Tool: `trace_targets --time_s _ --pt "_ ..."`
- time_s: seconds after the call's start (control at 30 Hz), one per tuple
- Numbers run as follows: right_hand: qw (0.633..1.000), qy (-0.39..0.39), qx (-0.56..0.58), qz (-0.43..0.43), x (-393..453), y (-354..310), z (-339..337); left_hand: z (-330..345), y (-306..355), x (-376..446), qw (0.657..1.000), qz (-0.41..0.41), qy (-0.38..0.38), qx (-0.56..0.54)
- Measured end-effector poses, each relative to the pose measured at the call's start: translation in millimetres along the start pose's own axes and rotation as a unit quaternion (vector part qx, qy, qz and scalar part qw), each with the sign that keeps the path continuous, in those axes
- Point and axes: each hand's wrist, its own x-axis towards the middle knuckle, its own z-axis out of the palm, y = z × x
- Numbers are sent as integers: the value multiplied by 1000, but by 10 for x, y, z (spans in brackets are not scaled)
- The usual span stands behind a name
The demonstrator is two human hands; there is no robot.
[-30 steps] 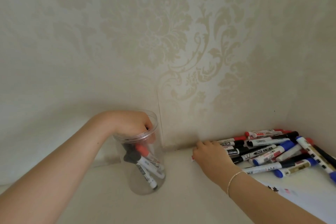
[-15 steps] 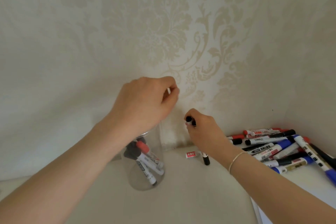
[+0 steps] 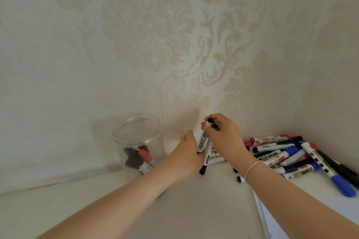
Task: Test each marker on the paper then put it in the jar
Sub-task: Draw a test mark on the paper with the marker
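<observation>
Markers held upright fill the middle of the head view: the right hand [image 3: 223, 137] pinches the top ends of two black-capped markers [image 3: 202, 142], which hang down with their lower ends close to the table [image 3: 116, 209]. The left hand [image 3: 187, 153] reaches in beside them, its palm turned away, so I cannot tell whether its fingers hold the lower end of one or merely touch it. My reading is that the step in hand is picking and readying a marker for testing, not yet writing. The next move likely calls for parting the two markers, pulling a cap off one, and bringing its tip down to the paper [image 3: 310, 219], whose white edge shows at the lower right, well apart from the hands. The jar [image 3: 137, 132], clear and open, stands just left of the left hand, near the wall, and holds roughly four or five markers, one with a red cap; the exact count is hidden by overlap. The pile [image 3: 287, 153] at the right corner holds about fifteen, in black, red and blue. One jar, one paper stack, two markers in hand.
</observation>
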Motion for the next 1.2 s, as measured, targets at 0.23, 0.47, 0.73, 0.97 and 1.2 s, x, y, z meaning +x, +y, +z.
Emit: trace_targets --time_s 0.23,0.47,0.73,0.97,1.2 --pt "985 10 141 103 -8 120 -115 261 -153 214 999 -8 44 -3" --pt "977 64 -172 110 -63 528 -223 281 -154 125 987 17 48 154" --pt "913 63 -402 -2 -115 570 -172 256 -187 153 997 37 66 -24" --pt "957 -60 163 232 -21 26 1 186 -120 90 982 97 88 -135" --pt "961 6 179 212 -4 8 -24 193 -75 -3 989 77 89 -90"
